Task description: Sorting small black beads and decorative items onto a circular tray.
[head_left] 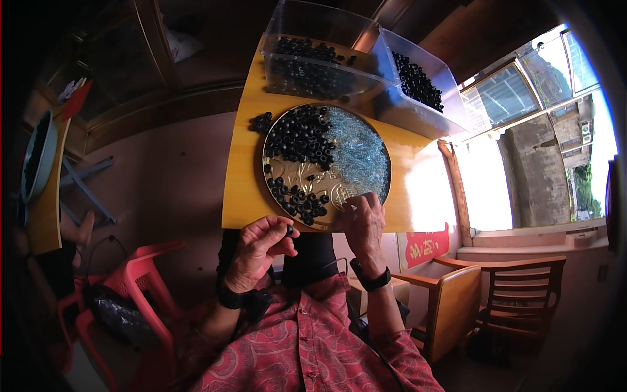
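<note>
The left hand (258, 248) is just off the near edge of the yellow tabletop (243, 193), its grip clamped, thumb and fingertips together, on a small black piece (289, 230). The right hand (367, 225) is over the near right rim of the round golden tray (312, 176), beside the heap of clear bluish bits (359, 153); its fingers point down and are bunched close (whether that grip has anything between the fingertips, I cannot tell). On the tray, a large pile of black rings (300, 134) fills the far left, touching the clear bits, while a looser group of black rings (304, 202) lies near the lower left rim. A small cluster of black rings (261, 122) sits on the tabletop just left of the tray. Beyond stand two clear plastic bins, the left bin (320, 16) and the right bin (415, 112), both holding black pieces.
</note>
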Available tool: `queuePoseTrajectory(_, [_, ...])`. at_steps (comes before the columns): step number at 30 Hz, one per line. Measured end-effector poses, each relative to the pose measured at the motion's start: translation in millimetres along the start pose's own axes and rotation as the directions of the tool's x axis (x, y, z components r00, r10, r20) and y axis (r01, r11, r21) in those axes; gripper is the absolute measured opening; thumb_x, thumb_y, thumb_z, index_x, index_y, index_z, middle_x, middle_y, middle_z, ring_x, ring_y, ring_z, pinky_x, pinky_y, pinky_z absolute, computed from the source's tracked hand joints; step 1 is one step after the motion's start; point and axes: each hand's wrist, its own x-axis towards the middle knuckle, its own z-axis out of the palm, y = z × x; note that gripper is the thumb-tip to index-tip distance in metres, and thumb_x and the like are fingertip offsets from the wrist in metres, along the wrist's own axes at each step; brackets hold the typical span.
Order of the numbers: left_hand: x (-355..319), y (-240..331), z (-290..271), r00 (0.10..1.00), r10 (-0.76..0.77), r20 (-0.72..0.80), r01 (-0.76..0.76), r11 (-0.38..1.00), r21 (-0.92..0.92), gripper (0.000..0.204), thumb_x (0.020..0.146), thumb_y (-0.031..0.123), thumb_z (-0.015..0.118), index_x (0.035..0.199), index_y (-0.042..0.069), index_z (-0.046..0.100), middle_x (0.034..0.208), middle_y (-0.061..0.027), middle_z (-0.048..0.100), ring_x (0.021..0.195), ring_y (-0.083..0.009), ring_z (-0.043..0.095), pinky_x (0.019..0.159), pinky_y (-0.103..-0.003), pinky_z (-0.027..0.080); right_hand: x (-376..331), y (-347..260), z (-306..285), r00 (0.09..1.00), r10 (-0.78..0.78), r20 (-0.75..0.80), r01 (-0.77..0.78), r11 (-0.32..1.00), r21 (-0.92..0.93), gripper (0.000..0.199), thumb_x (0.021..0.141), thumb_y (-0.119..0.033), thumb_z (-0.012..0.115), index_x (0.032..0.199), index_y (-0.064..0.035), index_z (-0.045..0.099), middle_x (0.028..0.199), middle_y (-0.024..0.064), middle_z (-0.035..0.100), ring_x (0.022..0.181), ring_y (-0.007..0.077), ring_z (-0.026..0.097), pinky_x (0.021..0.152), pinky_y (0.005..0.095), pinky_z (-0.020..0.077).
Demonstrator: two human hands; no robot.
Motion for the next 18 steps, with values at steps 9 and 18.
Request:
queuePoseTrajectory(9, [1.2, -0.5, 2.1, 1.000, -0.028, 0.011, 0.028, 0.999, -0.016, 0.021, 0.097, 0.014, 0.057, 0.111, -0.001, 0.061, 0.096, -0.0143, 0.066, 0.074, -0.0135, 0.066, 0.069, -0.030, 0.059, -5.4, 5.4, -7.9, 1.000, -0.006, -0.003, 0.006, 0.962, 0.272, 0.014, 0.082, -0.002, 0.065, 0.092, -0.0053, 0.057, 0.088, 0.0123, 0.058, 0.079, 0.0315, 0.060, 0.069, 0.0410, 0.0466])
queuePoseTrajectory(18, [3.2, 2.9, 16.7, 0.998, -0.060, 0.030, 0.062, 0.997, -0.055, 0.024, 0.097, 0.015, 0.057, 0.116, 0.002, 0.062, 0.096, -0.0109, 0.067, 0.076, -0.0127, 0.066, 0.074, -0.031, 0.059, -7.8, -38.5, -34.4, 0.998, -0.048, 0.040, 0.021, 0.862, 0.506, 0.006, 0.086, 0.002, 0.061, 0.090, 0.0000, 0.056, 0.083, 0.0122, 0.060, 0.075, 0.0266, 0.062, 0.067, 0.0345, 0.0493])
